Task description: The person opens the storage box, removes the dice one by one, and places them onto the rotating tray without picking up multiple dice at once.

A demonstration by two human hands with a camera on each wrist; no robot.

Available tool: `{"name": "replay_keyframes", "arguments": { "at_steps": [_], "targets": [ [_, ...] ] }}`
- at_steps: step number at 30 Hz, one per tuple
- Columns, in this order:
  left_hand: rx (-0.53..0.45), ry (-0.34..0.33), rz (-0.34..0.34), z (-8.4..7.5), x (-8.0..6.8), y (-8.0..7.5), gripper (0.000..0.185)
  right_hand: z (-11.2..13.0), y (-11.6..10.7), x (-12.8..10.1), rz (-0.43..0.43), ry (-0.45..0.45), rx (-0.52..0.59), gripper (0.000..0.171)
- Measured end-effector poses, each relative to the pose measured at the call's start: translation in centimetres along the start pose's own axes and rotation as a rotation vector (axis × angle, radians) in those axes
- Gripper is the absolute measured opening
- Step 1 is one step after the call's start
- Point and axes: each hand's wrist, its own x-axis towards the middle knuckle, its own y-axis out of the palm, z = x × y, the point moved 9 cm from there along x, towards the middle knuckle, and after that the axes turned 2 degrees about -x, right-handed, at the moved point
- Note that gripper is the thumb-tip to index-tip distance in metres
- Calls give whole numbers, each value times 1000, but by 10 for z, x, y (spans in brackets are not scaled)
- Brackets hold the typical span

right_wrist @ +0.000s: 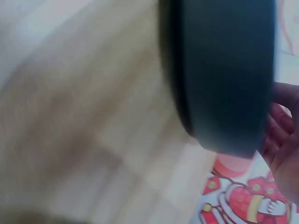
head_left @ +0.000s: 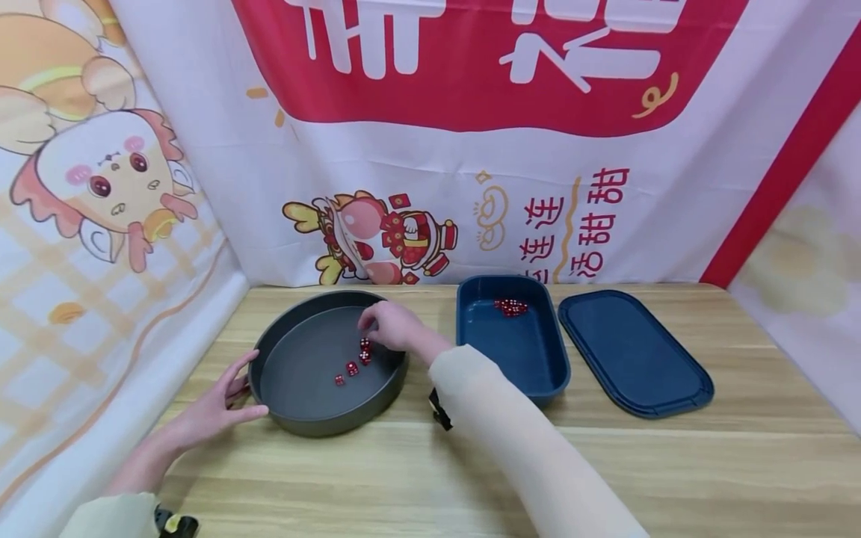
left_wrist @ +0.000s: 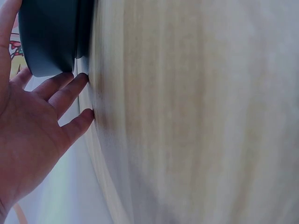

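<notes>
A round dark grey pan [head_left: 303,359] sits on the left of the table. Several small red dice [head_left: 353,368] form a slanting row on its floor. My left hand [head_left: 211,411] rests against the pan's left side, fingers spread along the outer wall and thumb by the near rim. In the left wrist view the same hand [left_wrist: 39,116] shows its palm and extended fingers. Over the pan's right rim reaches my right hand [head_left: 397,326], bent fingers pointing down at the far end of the row. The pan wall [right_wrist: 226,79] partly hides its fingertips; I cannot tell whether they pinch a die.
Right of the pan stands a deep blue rectangular container [head_left: 514,351] with a cluster of red dice [head_left: 511,307] at its far end. A flat blue lid [head_left: 635,351] lies beside it on the wooden table [head_left: 377,478]. A printed cloth [head_left: 403,164] hangs behind.
</notes>
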Motion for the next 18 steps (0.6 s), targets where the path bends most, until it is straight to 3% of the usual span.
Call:
{"name": "replay_keyframes", "arguments": {
  "at_steps": [9, 18],
  "targets": [
    [-1, -17, 8, 2, 0, -1, 97, -5, -58, -26, -24, -54, 60, 19],
    [-2, -23, 17, 4, 2, 0, 97, -59, -95, -66, -58, 7, 1, 17]
  ]
}}
